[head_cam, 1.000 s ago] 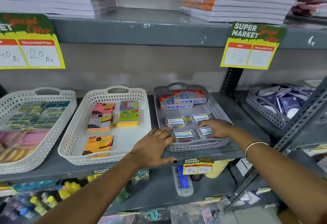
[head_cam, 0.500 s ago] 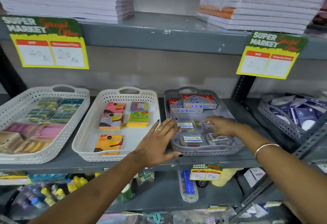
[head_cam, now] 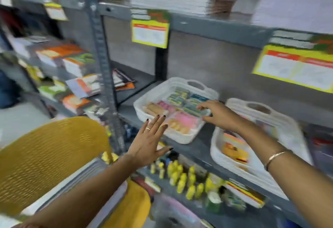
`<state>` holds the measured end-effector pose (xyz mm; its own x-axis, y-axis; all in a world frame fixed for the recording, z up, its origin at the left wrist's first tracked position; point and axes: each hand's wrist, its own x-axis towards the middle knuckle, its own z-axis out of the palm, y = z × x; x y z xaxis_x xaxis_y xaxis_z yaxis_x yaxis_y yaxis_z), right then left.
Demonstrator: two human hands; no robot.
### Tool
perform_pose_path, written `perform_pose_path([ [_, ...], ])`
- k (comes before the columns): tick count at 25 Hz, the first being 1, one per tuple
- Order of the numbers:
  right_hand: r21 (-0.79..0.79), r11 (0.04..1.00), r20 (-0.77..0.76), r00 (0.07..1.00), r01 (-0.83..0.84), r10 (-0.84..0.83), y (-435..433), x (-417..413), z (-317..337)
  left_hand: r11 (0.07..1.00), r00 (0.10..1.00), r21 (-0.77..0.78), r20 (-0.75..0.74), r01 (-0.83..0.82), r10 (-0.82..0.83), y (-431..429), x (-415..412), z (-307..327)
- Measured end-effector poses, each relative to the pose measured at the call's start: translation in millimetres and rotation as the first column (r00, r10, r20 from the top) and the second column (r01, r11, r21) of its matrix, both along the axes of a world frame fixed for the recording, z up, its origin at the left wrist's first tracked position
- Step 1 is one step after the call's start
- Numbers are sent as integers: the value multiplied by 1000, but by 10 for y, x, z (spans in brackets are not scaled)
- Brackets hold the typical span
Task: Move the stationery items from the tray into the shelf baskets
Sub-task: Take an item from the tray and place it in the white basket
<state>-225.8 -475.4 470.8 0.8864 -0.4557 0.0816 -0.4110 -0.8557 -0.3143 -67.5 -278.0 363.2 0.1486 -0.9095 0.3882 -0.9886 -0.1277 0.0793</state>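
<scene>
The picture is blurred by motion. A white basket (head_cam: 160,90) on the grey shelf holds green, pink and tan stationery packs (head_cam: 182,117). My left hand (head_cam: 149,143) hovers flat with fingers spread, just in front of that basket's near edge, holding nothing. Over the gap between this basket and a second white basket (head_cam: 281,119) hangs my right hand (head_cam: 219,115), fingers loosely apart and empty. The second basket holds orange and yellow sticky-note pads (head_cam: 234,151). The grey basket seen earlier is out of view.
A yellow mesh chair back (head_cam: 50,152) stands at lower left, with a yellow seat (head_cam: 131,208) below my left arm. A grey perforated upright (head_cam: 102,62) splits the shelving. Notebooks (head_cam: 79,69) fill the left shelves. Small yellow bottles (head_cam: 180,177) sit on the shelf below.
The view has swung left. Both hands have left the grey basket and now hover by the leftmost white basket, empty. The chair and left shelving have come into view.
</scene>
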Motion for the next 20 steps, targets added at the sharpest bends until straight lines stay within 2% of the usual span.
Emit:
perform_pose_path([
  [5, 23, 978, 54, 977, -208, 207, 856, 1475, -519, 932, 919, 98, -161, -349, 360, 1281, 1137, -587],
  [7, -74, 972, 57, 972, -223, 227, 1195, 1967, -823, 890, 875, 155, -172, -430, 453, 1746, 1369, -923],
  [9, -209, 955, 133, 961, -212, 242, 1521, 2328, -1167, 855, 847, 216, -162, -471, 507, 2130, 1452, -1283],
  [11, -264, 935, 188, 938, -238, 292, 1833, 2608, -1570, 820, 820, 295, -164, -490, 549, 2449, 1431, -1671],
  [13, -242, 905, 120, 915, -350, 386, 2145, 2831, -2066, 785, 798, 382, -168, -489, 579, 2719, 1372, -2075],
  [15, -186, 855, -12, 871, -484, 491, 2451, 2964, -2646, 754, 788, 467, -174, -462, 591, 2944, 1256, -2477],
  [18, -53, 761, -198, 754, -646, 626, 2782, 3099, -3397, 732, 779, 545, -208, -409, 591, 3172, 1072, -3028],
  [20, 73, 696, -329, 641, -715, 693, 2928, 3203, -3796, 724, 777, 575, -224, -382, 588, 3265, 981, -3278],
])
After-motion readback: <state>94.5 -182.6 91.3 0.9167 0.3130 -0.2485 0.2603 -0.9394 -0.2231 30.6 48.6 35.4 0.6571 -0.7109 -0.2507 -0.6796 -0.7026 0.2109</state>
